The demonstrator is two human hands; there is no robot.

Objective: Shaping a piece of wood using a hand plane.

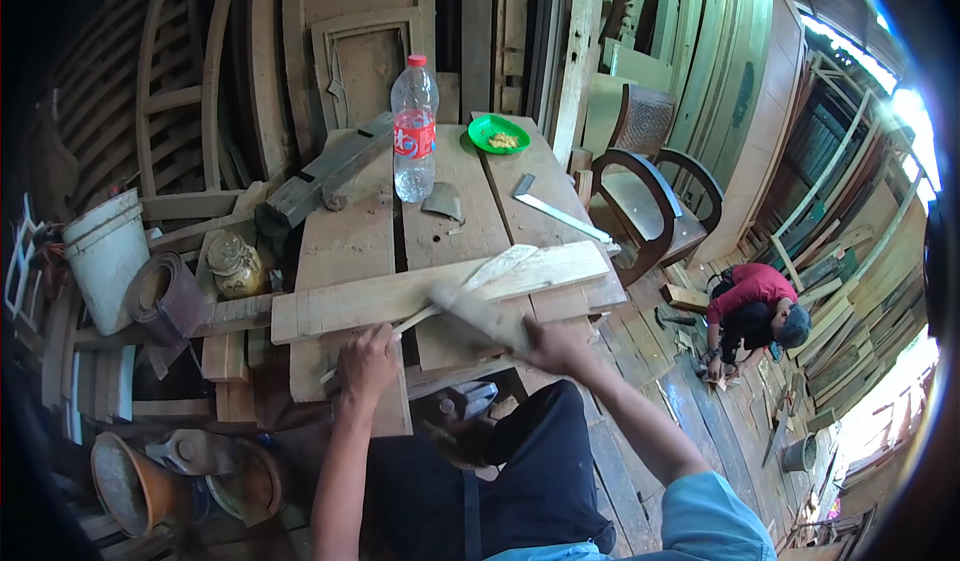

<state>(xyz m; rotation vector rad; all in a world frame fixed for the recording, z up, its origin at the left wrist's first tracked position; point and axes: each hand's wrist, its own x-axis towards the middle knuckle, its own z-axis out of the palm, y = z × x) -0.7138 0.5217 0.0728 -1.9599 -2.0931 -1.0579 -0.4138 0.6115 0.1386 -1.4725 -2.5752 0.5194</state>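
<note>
Working at the near side of the worktop (345, 241), as the head view shows, the person has the left hand (367, 361) grip pinching the thin end of a slender wooden piece (503, 265); its broader end lies over a pale board (320, 313) laid crosswise toward the worktop's right edge. The right hand (558, 348) grip is wrapped round one end of a flat tool (480, 318), which is blurred, so its edge and any contact with the piece cannot be told. Judged as good practice: bear the piece firmly on the board, keep the left fingers clear of the tool's path, and use light, controlled strokes directed away from that hand. The plastic bottle (415, 136) and metal square (562, 216) stand and lie farther back, apart from the tool.
</note>
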